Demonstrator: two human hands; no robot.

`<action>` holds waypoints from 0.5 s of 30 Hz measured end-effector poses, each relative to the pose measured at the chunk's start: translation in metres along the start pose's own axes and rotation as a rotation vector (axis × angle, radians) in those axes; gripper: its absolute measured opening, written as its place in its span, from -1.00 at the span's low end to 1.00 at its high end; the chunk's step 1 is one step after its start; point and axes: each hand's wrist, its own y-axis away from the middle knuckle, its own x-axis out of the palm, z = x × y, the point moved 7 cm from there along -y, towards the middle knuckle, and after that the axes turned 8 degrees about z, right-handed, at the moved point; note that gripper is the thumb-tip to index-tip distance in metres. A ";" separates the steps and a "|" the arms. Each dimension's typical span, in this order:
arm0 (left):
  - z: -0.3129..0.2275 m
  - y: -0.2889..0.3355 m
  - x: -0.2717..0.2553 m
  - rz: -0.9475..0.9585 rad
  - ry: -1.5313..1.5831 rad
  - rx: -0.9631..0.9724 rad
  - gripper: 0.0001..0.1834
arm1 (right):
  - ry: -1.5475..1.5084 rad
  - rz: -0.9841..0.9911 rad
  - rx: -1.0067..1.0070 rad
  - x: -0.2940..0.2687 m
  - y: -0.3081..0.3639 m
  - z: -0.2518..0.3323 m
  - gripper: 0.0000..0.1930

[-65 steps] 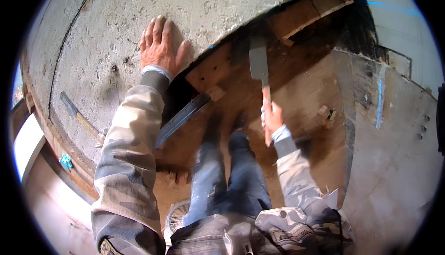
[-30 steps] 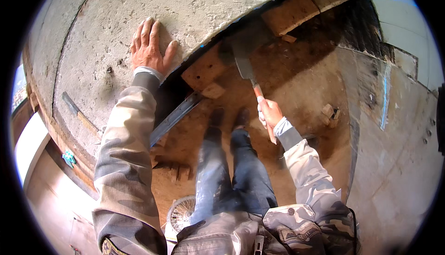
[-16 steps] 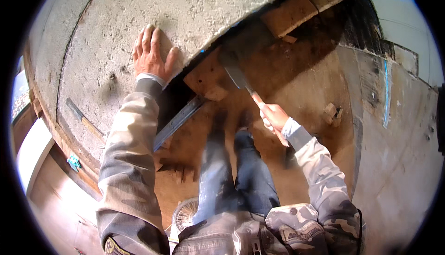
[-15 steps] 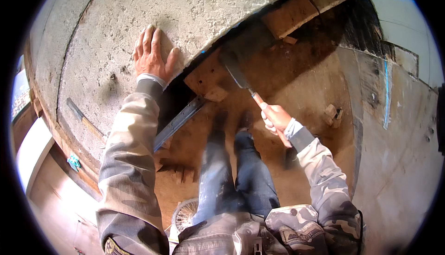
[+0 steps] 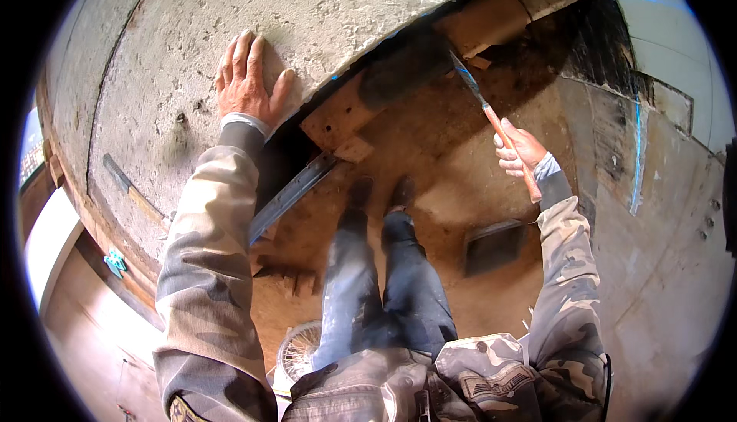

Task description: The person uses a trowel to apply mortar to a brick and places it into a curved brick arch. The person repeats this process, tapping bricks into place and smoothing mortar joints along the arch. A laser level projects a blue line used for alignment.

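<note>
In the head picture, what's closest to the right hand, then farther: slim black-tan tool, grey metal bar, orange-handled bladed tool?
1. Orange-handled bladed tool, in the right hand.
2. Grey metal bar, left of centre.
3. Slim black-tan tool, far left.

A spoked wheel point(image 5: 301, 350) shows at the bottom, left of centre. A dark rectangular object point(image 5: 495, 248) lies on brown ground point(image 5: 441, 172), right of centre. A small teal object point(image 5: 115, 263) sits at far left. At right, a bright blue line point(image 5: 637, 162) runs down a grey wall point(image 5: 668, 284).
</note>
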 end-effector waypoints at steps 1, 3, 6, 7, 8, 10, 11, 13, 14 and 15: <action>0.000 0.000 0.000 0.013 0.002 -0.002 -0.23 | 0.016 -0.071 -0.005 -0.001 0.005 0.000 -0.52; 0.002 0.000 0.000 0.002 0.010 -0.009 -0.23 | 0.088 -0.068 -0.022 0.015 0.011 -0.003 -0.52; 0.002 0.000 0.001 0.017 0.018 -0.004 -0.22 | 0.079 -0.098 -0.007 0.036 0.028 -0.006 -0.59; 0.002 0.000 0.000 0.003 0.022 -0.003 -0.23 | 0.129 -0.046 -0.058 0.047 0.029 0.003 -0.62; 0.003 0.001 0.001 0.015 0.023 -0.007 -0.24 | 0.179 -0.074 -0.075 0.051 0.029 0.012 -0.64; 0.003 0.001 0.000 -0.006 0.023 0.001 -0.25 | 0.268 -0.091 -0.122 0.059 0.021 0.038 -0.71; 0.003 0.001 0.001 0.004 0.013 0.006 -0.25 | 0.319 -0.122 -0.164 0.061 0.014 0.054 -0.72; 0.003 0.001 0.001 0.004 0.008 0.004 -0.25 | 0.320 -0.148 -0.210 0.067 -0.009 0.075 -0.75; 0.005 0.001 0.003 0.014 0.020 -0.017 -0.22 | 0.297 -0.134 -0.172 0.073 -0.023 0.076 -0.75; 0.004 0.001 0.002 0.006 0.017 -0.003 -0.22 | 0.281 -0.139 -0.140 0.079 -0.036 0.073 -0.76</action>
